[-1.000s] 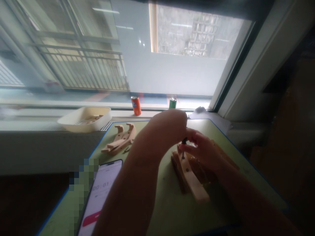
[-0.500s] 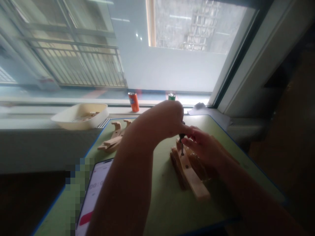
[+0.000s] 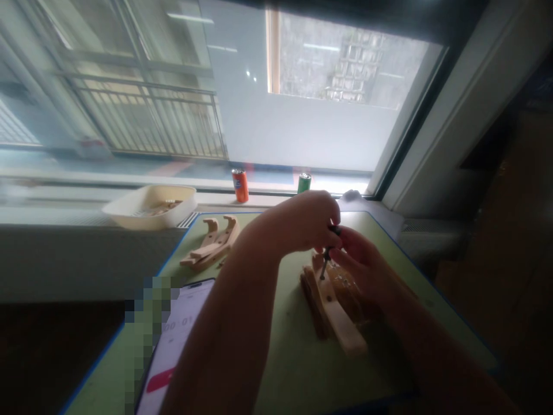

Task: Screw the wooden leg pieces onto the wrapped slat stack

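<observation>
A dark-handled screwdriver (image 3: 325, 267) stands tilted, its tip at a dark hole in a pale wooden piece (image 3: 345, 327). My left hand (image 3: 317, 216) is closed around the top of the handle, wrist bent over it. Lower down, the fingers of my right hand (image 3: 360, 259) pinch the tool near where handle meets shaft. The wooden piece rests on or against a brown block (image 3: 314, 305), and clear wrapping with small shiny bits (image 3: 348, 282) lies to its right, partly under my right hand.
On the green table (image 3: 283, 369) are several hooked wooden pieces (image 3: 216, 245) at the left, near a phone (image 3: 181, 323). Along the sill stand a cream basin (image 3: 125, 214), an orange can (image 3: 240, 187) and a green can (image 3: 304, 183). Grey cloth-like material (image 3: 352, 197) lies at the back right.
My left hand has turned on the handle and shifted slightly right and down. The screwdriver leans more to the right at its top. The whole view has shifted a little.
</observation>
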A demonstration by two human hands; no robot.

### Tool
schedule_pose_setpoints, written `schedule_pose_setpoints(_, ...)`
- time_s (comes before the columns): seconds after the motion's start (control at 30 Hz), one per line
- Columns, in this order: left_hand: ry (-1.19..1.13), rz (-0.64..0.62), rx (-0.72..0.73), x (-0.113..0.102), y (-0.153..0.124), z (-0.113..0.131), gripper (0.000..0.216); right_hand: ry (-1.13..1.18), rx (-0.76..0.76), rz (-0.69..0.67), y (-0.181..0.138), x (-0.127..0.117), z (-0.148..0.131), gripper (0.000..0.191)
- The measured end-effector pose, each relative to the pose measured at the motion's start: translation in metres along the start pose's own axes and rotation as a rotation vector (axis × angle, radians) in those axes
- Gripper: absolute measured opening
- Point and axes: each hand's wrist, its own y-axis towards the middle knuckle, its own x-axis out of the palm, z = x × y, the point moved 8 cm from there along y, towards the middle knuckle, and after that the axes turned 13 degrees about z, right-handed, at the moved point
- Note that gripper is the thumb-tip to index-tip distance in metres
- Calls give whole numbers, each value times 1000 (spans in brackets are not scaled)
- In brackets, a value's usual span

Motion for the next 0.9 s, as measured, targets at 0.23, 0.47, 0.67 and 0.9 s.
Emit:
schedule_pose_setpoints(0.23,186,428,-126,-33,-16,-21,30,22,-1,-10,-1,0,-1,46)
schedule_pose_setpoints(0.47,-330,105,-107,57,-34,-53,50,-66,-65,-5,-2,-5,-5,47)
schedule_pose_setpoints(0.67,-403,396,-111,76,-41,-60,32,-151,-225,83,4,-13,-25,37)
schedule_pose_setpoints(0.9,-204,594,-74,71,-49,-56,23,-315,-164,-103,28,-6,-42,32)
